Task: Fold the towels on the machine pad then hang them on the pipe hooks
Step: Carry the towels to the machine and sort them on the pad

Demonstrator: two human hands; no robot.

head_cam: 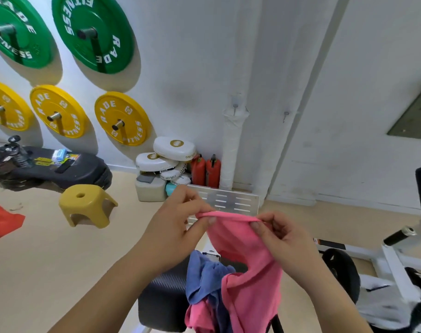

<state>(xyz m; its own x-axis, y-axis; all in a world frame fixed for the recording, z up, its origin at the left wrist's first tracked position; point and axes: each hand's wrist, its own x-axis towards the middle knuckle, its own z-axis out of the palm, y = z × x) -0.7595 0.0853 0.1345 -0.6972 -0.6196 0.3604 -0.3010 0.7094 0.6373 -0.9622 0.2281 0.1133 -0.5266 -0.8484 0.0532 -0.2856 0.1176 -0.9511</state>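
Left hand [178, 227], right hand [276, 234] pinch pink towel [243, 260] top edge, stretched between them. Blue towel [204, 277] heaped unfolded on machine pad [163, 301]. Pipe hooks [235, 108] bare, so task looks barely begun.

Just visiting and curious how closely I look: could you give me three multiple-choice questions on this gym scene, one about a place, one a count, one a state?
1. Where is the blue towel?
A. on the yellow stool
B. on a wall hook
C. on the black pad

2. How many red fire extinguishers stand by the white pipe?
A. one
B. two
C. four

3. What state is the upper pink towel in?
A. pinched by the left hand and right hand
B. folded on the floor
C. hung up

Answers: 1 C, it lies crumpled on the pad. 2 B, two stand side by side. 3 A, both hands pinch its top edge.
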